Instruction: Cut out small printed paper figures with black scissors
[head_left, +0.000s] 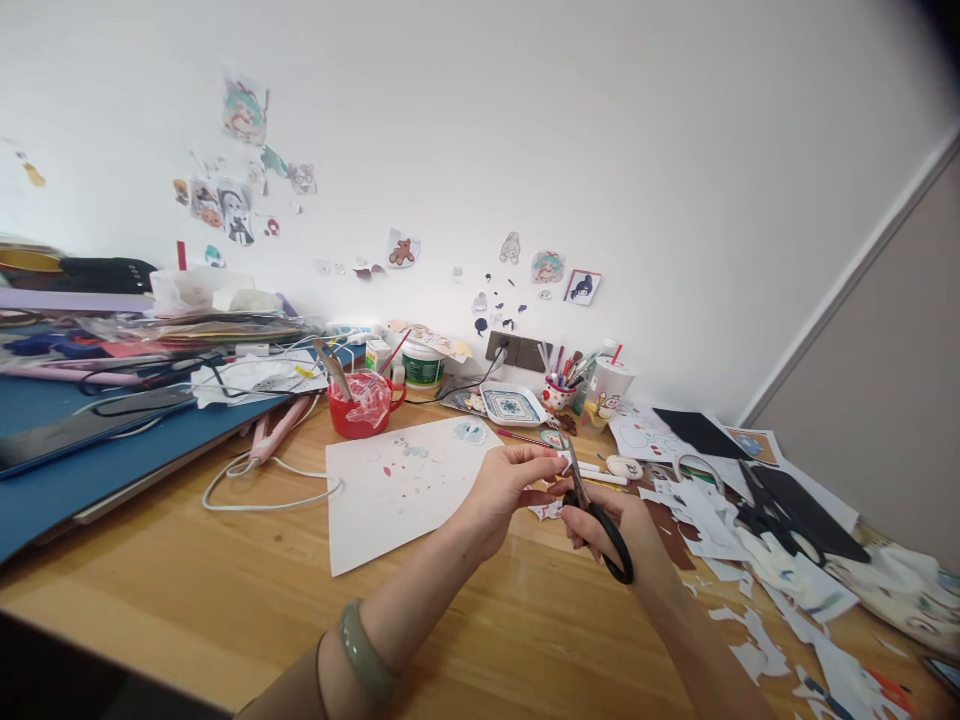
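My right hand [604,522] grips a pair of black-handled scissors [611,535], blades pointing up and away from me. Between the fingertips of my left hand [506,495] is a small piece of white paper [564,460], close beside the blades. Whether the blades touch the paper I cannot tell. A green bangle sits on my left forearm. To the left of my hands lies a white sheet [375,500] with small coloured cut-outs [414,450] on it. Below my fingertips, a paper scrap with red marks [546,510] rests on the wooden table.
A red mug [352,420] with plastic in it stands behind the sheet, near a patterned square dish [514,404] and a pen cup [559,393]. Paper scraps [757,640] and larger black scissors [772,510] cover the right side. A white cable [259,508] loops at left.
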